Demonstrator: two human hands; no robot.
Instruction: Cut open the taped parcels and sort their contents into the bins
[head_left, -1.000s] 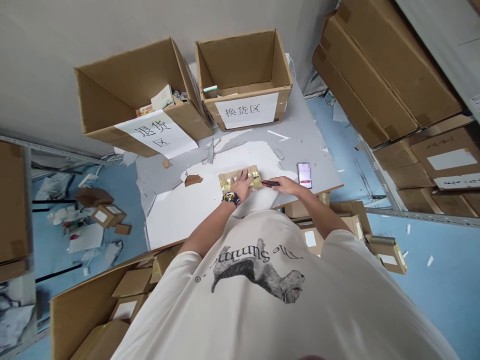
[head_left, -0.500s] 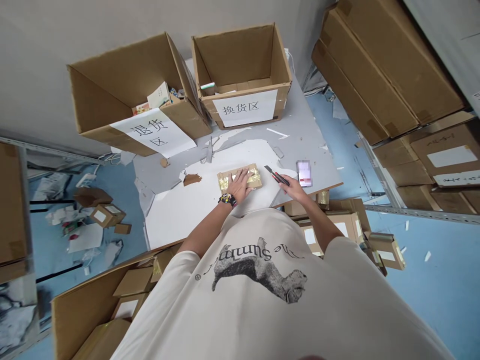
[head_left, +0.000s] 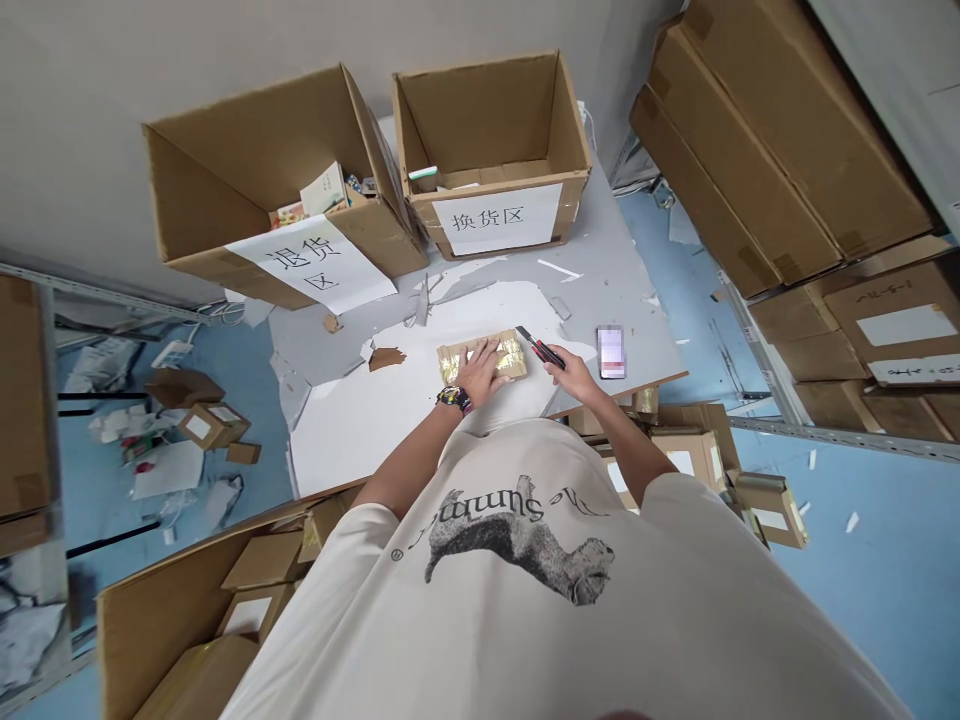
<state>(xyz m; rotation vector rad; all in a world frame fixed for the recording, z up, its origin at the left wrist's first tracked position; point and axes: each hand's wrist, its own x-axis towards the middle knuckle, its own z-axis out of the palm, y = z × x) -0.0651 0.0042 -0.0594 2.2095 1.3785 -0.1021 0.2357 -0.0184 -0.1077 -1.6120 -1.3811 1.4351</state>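
Note:
A small cardboard box (head_left: 513,357) with shiny tape round it lies on the white part of the table. My left hand (head_left: 478,374) rests flat on top of it, fingers spread, a dark banded watch on the wrist. In my right hand (head_left: 571,376) is a black and red utility knife (head_left: 546,351), gripped by its handle. Its tip points up and left, close to the box's upper right corner; whether it touches cannot be told. A phone (head_left: 611,353) with a lit screen lies right of my right hand.
Two open cartons, a left one (head_left: 247,170) and a right one (head_left: 487,120), stand at the table's back with paper signs. Torn paper covers parts of the tabletop (head_left: 630,280). Boxes (head_left: 757,150) are stacked at the right. A large open carton (head_left: 150,610) sits below the table's left front.
My right hand has moved left with the knife, bringing its tip near the box's upper right corner. My left hand stays on the box. The view has shifted slightly.

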